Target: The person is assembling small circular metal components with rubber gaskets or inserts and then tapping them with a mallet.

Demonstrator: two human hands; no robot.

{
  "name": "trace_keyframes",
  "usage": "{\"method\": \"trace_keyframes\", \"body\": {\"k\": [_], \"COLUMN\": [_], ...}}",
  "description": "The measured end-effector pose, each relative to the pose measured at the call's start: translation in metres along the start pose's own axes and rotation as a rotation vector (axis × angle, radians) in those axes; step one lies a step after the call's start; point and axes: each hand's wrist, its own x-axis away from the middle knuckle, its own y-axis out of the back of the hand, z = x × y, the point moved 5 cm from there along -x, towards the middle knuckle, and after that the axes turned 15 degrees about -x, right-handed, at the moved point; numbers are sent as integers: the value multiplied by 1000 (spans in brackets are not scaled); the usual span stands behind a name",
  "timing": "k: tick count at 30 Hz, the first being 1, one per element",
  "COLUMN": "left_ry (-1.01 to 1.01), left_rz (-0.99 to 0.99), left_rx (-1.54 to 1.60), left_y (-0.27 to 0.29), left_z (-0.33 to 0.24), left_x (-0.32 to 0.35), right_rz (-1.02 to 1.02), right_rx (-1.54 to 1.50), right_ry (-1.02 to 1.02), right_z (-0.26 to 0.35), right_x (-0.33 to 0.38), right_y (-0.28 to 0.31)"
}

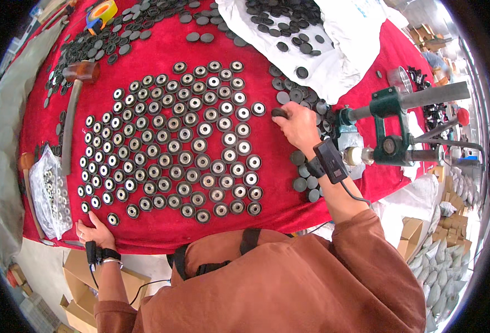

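Note:
On the red cloth, rows of black round pieces with metal ring centres (185, 134) cover the middle of the table. My right hand (300, 129) pinches a black round cap (279, 112) at its fingertips, just right of these rows. Beside that hand lie loose black caps (299, 158), and a green hand press (388, 125) with a metal shaft stands to its right. My left hand (96, 232) rests at the near left edge of the cloth, fingers apart and holding nothing, close to the lowest ring-centred pieces.
A mallet (74, 105) lies at the left, with a clear plastic bag (49, 194) of small metal parts nearer me. At the far side are heaped black caps (125, 33), a yellow tape roll (104, 12) and a white sack (345, 55) bearing more caps.

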Motion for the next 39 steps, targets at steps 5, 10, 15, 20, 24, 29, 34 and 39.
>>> {"method": "trace_keyframes", "body": {"k": [5, 10, 15, 20, 24, 29, 34, 39], "left_ry": [-9, -33, -38, -26, -36, -41, -20, -2], "left_rz": [6, 1, -8, -4, 2, 25, 21, 6], "left_rx": [-15, -3, -1, 1, 25, 15, 12, -22], "left_y": [2, 8, 4, 5, -2, 5, 9, 5], "left_z": [1, -2, -1, -3, 1, -1, -4, -1], "left_x": [0, 1, 2, 2, 1, 1, 1, 1], "right_rz": [-105, 52, 78, 61, 100, 36, -119, 104], "right_rx": [82, 472, 726, 746, 901, 887, 674, 892], "right_ry": [508, 446, 669, 692, 678, 676, 613, 272], "right_z": [22, 27, 34, 29, 31, 32, 46, 24], "right_x": [-8, -1, 22, 21, 18, 21, 7, 19], "right_y": [-15, -41, -47, -49, -57, -54, -49, -8]}}
